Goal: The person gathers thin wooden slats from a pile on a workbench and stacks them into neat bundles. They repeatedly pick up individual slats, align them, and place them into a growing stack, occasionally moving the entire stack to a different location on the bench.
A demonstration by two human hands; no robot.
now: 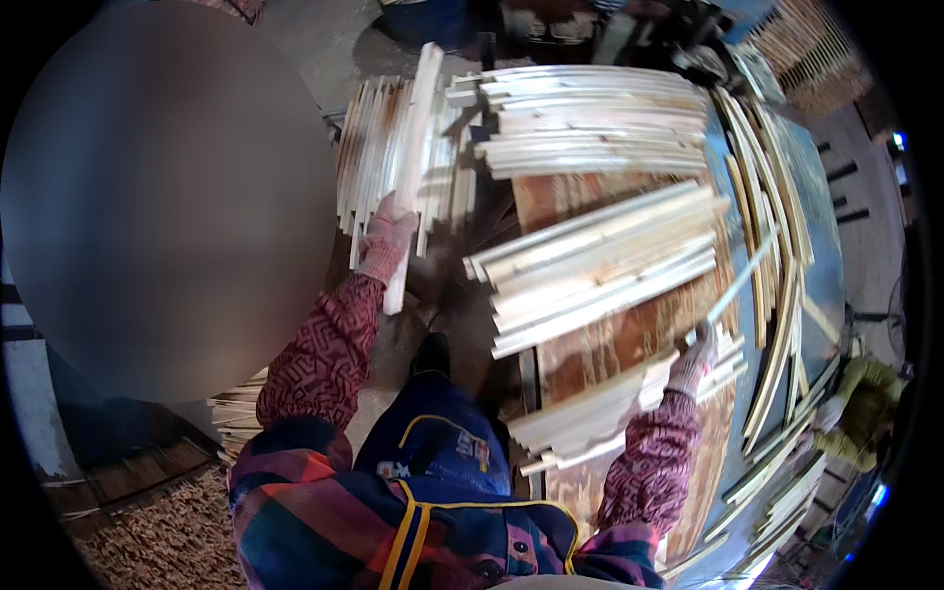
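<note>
My left hand [389, 232], in a pale knit glove, is closed round a long pale wooden strip [421, 118]. That strip stands at a slant over a stack of similar strips [369, 138] at the far left. My right hand [696, 356], gloved too, is closed on a thin, pale bluish stick [744, 275] that points away to the right; motion smears it, so its exact kind cannot be told. Below this hand lies a fanned pile of strips [590, 413] on a brown plywood board [590, 349]. A middle bundle of strips [610, 261] rests just beyond.
Another strip bundle [600, 118] lies at the far end. Loose, bent strips [762, 197] lie along the blue-grey tabletop [821, 197] to the right. A person in an olive jacket [865, 413] is at the right edge. Wood pieces [167, 531] are heaped at lower left.
</note>
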